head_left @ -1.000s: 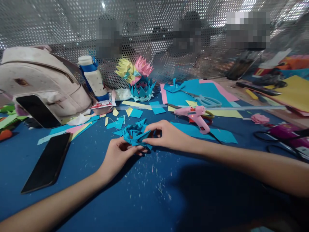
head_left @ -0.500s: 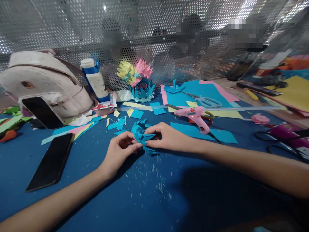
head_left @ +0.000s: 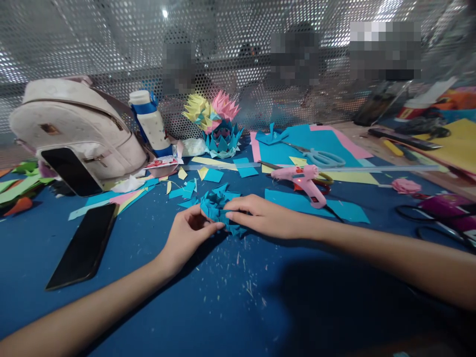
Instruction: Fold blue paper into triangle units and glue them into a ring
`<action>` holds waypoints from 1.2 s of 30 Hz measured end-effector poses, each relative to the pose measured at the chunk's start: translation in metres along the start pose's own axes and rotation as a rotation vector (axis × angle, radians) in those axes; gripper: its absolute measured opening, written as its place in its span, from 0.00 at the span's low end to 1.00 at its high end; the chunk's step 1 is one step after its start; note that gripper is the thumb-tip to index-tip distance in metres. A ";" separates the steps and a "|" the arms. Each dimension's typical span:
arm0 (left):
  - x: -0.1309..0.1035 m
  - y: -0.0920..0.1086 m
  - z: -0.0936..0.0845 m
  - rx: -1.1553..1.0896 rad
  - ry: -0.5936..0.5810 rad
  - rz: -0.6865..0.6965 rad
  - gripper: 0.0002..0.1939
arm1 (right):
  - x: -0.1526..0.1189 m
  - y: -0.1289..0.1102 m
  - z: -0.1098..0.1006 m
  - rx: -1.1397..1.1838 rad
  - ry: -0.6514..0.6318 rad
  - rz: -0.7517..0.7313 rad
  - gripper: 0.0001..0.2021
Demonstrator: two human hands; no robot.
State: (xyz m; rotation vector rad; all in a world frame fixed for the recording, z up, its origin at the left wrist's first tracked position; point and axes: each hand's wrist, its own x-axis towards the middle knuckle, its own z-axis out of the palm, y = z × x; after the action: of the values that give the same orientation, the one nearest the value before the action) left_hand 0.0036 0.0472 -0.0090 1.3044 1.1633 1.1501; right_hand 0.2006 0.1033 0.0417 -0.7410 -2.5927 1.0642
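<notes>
"Holding what?"
"Blue flower point(head_left: 212, 204). Pinched on one side by left hand point(head_left: 185, 235), on the other by right hand point(head_left: 260, 215), fingers nearly closed."
"Where?"
"At the bench point(head_left: 167, 307), near the glue gun point(head_left: 303, 182)."

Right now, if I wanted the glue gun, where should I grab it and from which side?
Grip the glue gun by its handle, probably best from the near right side: it slants toward you, while the nozzle points left and may be hot, since a red light glows. Mind the cord at the handle's base.
</notes>
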 end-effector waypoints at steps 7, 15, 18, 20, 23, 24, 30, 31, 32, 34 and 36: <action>-0.002 -0.002 0.000 0.041 -0.098 -0.027 0.11 | -0.004 -0.007 -0.004 -0.188 -0.068 -0.019 0.13; 0.000 0.000 -0.001 0.067 -0.137 -0.067 0.14 | -0.007 -0.012 -0.007 -0.313 -0.105 -0.105 0.10; 0.000 0.001 0.000 0.070 -0.144 -0.072 0.14 | -0.008 -0.012 -0.008 -0.341 -0.111 -0.112 0.08; 0.000 0.001 0.001 0.067 -0.148 -0.070 0.14 | -0.009 -0.012 -0.008 -0.357 -0.106 -0.110 0.07; -0.001 0.001 0.001 0.052 -0.142 -0.060 0.14 | -0.009 -0.011 -0.008 -0.354 -0.101 -0.115 0.05; -0.001 0.001 0.000 0.043 -0.137 -0.056 0.14 | -0.009 -0.010 -0.008 -0.347 -0.097 -0.113 0.05; 0.000 0.006 -0.004 -0.024 -0.097 -0.030 0.11 | -0.007 -0.008 -0.009 -0.290 -0.094 -0.076 0.04; 0.000 0.007 -0.004 -0.038 -0.094 -0.026 0.10 | -0.007 -0.008 -0.009 -0.283 -0.101 -0.075 0.04; 0.000 0.008 -0.004 -0.051 -0.094 -0.022 0.10 | -0.007 -0.008 -0.010 -0.277 -0.108 -0.078 0.04; -0.001 0.008 -0.003 -0.076 -0.098 -0.020 0.10 | -0.007 -0.008 -0.010 -0.268 -0.119 -0.085 0.04; -0.001 0.007 -0.003 -0.094 -0.108 -0.024 0.10 | -0.008 -0.009 -0.011 -0.262 -0.118 -0.086 0.05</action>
State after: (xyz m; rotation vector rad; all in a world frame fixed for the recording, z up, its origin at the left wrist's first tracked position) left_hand 0.0011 0.0460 -0.0020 1.2620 1.0319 1.0899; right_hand 0.2080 0.1000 0.0557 -0.6309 -2.8733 0.7740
